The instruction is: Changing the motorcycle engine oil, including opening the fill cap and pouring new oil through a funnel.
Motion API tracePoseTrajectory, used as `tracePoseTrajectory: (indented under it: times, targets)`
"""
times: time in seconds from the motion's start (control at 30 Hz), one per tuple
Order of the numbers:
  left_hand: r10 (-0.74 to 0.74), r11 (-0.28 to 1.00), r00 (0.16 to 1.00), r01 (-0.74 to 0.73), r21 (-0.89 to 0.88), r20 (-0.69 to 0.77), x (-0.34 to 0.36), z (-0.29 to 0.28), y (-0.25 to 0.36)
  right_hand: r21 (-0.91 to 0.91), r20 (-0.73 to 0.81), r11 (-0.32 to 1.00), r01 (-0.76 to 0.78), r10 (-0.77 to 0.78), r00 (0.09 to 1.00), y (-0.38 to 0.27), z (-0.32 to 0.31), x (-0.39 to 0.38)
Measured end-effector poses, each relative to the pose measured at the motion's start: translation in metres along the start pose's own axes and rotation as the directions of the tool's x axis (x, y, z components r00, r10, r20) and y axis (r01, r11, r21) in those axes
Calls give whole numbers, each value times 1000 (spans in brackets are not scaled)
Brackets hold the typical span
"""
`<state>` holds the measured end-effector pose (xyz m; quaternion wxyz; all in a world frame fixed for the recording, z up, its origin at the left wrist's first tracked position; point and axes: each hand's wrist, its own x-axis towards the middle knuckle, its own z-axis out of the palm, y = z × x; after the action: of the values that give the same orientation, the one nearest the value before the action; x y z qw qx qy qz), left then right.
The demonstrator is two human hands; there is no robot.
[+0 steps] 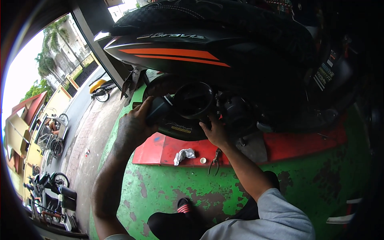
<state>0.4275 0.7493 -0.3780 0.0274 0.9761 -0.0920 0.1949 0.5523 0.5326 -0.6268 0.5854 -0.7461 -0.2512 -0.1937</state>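
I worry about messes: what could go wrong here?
If the left fingers slip, the tilted dark bottle might spill outside the funnel. If the right fingers, by the funnel's rim, bump it, it could tip. The small round white thing near the edge of the red platform might get knocked off.

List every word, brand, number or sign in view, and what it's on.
Wording not copied; places only:
Silver lettering: dark side panel, above orange stripes; legible.
Pale script, yellow label: dark curved part below round black vessel; too small.
White stickers: dark panel at right; too small.
Dark bottle: none I can make out.
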Motion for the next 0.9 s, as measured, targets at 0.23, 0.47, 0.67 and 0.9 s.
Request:
tracePoseTrajectory:
  times: [0.23,0.47,0.67,0.9]
  targets:
    - [-77,991,997,76,-111,-2,-8,8,3,21,30,999,-33,32,999,-9,-6,0]
    - [-69,985,997,65,-161,-24,-8,13,9,-16,70,991,-133,134,988,-22,-14,-1]
    - [-125,956,992,119,-269,-6,-12,20,17,0,82,991,-135,135,987,-20,-17,-3]
    - [-240,796,971,199,-572,4,-52,57,2,70,69,992,-108,103,992,-19,-6,-1]
